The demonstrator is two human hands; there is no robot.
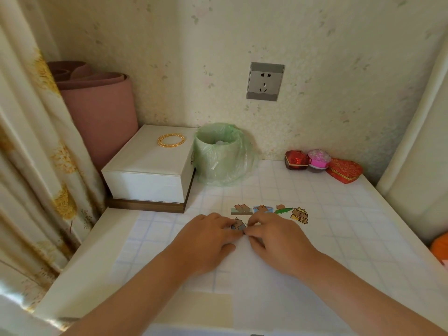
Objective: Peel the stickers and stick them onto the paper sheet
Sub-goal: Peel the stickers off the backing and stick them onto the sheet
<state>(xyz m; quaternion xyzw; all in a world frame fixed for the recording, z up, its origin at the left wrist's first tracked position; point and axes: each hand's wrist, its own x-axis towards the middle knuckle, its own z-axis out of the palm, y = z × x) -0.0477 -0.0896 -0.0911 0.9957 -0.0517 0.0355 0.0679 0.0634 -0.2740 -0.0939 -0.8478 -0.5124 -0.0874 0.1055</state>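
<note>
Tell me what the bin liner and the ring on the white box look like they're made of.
The bin liner looks like thin pale-green plastic film: translucent, crinkled, glossy. The ring on the white box looks like gold-coloured beads or metal, shiny; too small to tell which.

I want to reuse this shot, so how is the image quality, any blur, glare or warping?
Head view: soft even daylight, no hard glare; wide-angle warping bends the curtain and table edge; the stickers look soft, details unclear; the paper sheet is pale and low-contrast against the tabletop.
</note>
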